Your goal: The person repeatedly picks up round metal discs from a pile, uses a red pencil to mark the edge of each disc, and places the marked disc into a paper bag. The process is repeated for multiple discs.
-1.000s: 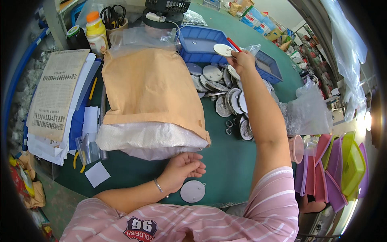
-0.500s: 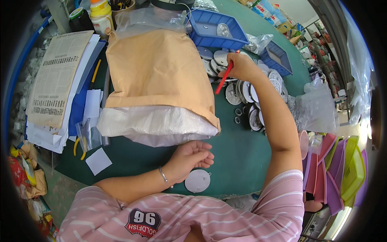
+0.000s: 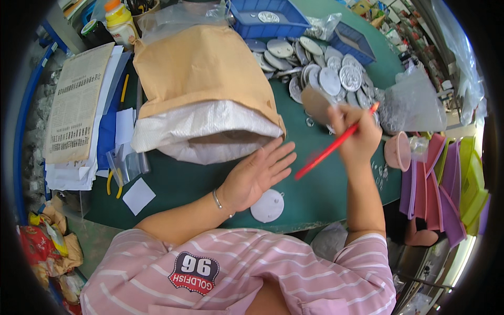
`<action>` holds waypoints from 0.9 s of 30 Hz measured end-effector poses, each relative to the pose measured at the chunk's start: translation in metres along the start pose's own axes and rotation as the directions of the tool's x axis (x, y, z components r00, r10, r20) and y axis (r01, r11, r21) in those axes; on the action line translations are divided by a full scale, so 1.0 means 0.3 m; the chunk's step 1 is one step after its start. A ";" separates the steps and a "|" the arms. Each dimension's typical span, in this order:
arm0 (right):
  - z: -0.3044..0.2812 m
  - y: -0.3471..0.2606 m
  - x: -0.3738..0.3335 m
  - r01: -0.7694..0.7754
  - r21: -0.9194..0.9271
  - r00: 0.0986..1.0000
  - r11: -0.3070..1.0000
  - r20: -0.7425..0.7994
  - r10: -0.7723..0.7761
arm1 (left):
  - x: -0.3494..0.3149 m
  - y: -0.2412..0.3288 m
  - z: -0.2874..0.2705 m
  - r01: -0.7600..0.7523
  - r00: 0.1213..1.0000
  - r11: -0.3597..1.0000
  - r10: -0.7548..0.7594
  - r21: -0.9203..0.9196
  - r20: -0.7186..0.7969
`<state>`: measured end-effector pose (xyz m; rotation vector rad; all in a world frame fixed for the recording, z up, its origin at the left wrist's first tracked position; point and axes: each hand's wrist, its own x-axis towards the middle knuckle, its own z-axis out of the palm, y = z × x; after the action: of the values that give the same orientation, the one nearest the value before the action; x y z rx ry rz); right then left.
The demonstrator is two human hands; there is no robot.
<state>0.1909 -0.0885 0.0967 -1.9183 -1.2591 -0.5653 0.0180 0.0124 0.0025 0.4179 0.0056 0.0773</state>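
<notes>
In my right hand (image 3: 359,131), closed, are a long red pen-like stick (image 3: 329,152) and a flat round metal disc (image 3: 316,105), blurred by motion. My left hand (image 3: 257,176) holds nothing, its fingers stretched out and apart beside the open mouth of a brown paper sack (image 3: 202,68) with a white woven lining (image 3: 178,131). A grey metal disc (image 3: 268,206) with a small loop at its rim lies on the green table just below my left hand. Beyond my right hand is a heap of similar discs (image 3: 329,81), some with relief patterns.
Blue plastic bins (image 3: 273,23) stand behind the heap. On the left are stacked papers (image 3: 79,105), yellow-handled pliers (image 3: 114,182) and a white paper square (image 3: 139,196). A pink cup (image 3: 397,152) and clear plastic bag (image 3: 415,105) sit at the right, near colourful plastic trays (image 3: 446,184).
My right hand has come back from the heap toward me, now with a disc besides the red stick. My left fingers have uncurled and reached up to the sack's mouth, which gapes wider.
</notes>
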 end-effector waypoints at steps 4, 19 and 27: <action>0.009 -0.124 -0.230 0.054 0.266 0.968 0.963 0.222 -0.116 | 0.000 -0.003 0.022 0.086 0.995 0.984 -0.076 -0.155 0.069; -0.023 -0.105 -0.439 -0.553 0.756 0.747 0.350 0.264 0.610 | -0.012 -0.092 -0.035 0.043 0.984 0.983 -0.010 0.177 -0.180; -0.037 -0.134 -0.424 -0.469 0.790 0.815 0.395 0.215 0.538 | -0.017 -0.091 -0.028 -0.013 0.989 0.919 0.070 0.395 -0.130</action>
<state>0.1020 -0.1611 0.0277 -1.2964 -0.5951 0.2813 0.0147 -0.0096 -0.0163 0.8156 0.1555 0.1495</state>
